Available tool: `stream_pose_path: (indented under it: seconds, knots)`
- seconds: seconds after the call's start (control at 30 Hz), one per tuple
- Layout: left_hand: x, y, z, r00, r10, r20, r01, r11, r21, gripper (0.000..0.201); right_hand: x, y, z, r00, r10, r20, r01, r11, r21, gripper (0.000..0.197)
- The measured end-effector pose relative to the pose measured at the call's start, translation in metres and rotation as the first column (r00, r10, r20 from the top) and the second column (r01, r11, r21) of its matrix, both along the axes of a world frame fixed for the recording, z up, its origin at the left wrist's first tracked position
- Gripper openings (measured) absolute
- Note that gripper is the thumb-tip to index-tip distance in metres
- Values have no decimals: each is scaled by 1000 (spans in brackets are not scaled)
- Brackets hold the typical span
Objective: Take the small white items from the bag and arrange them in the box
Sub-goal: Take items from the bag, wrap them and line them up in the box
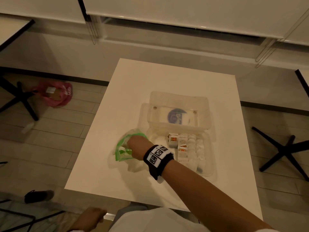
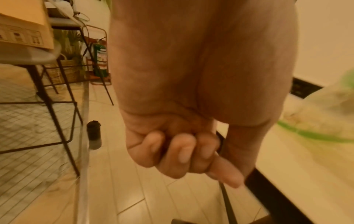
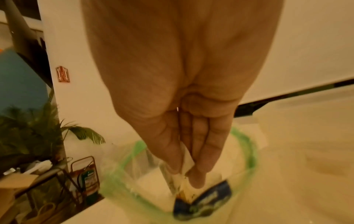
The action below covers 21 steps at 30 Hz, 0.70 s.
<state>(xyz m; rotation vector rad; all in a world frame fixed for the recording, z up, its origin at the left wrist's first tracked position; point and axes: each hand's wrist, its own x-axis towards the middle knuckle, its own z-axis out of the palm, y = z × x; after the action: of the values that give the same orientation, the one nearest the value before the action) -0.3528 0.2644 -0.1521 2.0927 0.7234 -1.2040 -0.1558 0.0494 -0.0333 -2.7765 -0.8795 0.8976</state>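
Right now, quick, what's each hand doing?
Left hand: curled shut beside the table, holding nothing.
Right hand: inside the bag, pinching a small white item.

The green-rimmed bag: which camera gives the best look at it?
The head view: it shows the whole bag lying on the table beside the box, the right hand inside. The right wrist view shows only its blurred mouth, fingers pinching a small white item. The left wrist view catches one blurred edge.
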Motion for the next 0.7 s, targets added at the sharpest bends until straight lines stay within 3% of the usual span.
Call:
stream_pose_path:
  seconds: [0.03,0.1,0.17,0.27,0.33,0.4,0.43,0.53,0.7]
  knots:
    - [7,1,6,1000,-15,1,15,1000,-24,42,-3,-8,16,1000,-19,-4,19,999,49,31]
    - [22,4,21,999,-20,37,22,998,-54,45,-7,-20,18,990,-125,65,113,981,157,17]
    - [39,9,33,995,14,97,-2,992,-125,47,-11,-32,20,971,-237,37,219,939,266,6]
    - [64,4,62,970,27,241,11,987,-158,48,-18,-54,30,933,-359,2,318,828,462,10]
    - [81,-7,81,890,77,450,-16,990,-138,37,-23,-69,38,913,-407,-27,358,769,530,9]
    - [96,-25,96,758,180,627,-107,982,-153,21,-30,-83,45,897,-438,-59,390,721,573,19]
    - [104,-36,100,732,211,648,-145,977,-154,20,-32,-89,47,887,-456,-70,406,700,588,23]
    - [120,-60,93,763,212,611,-150,977,-152,32,-37,-107,45,849,-521,-92,463,649,603,29]
    - [131,-85,83,739,230,634,-184,973,-138,18,-48,-127,38,815,-572,-96,480,574,663,14]
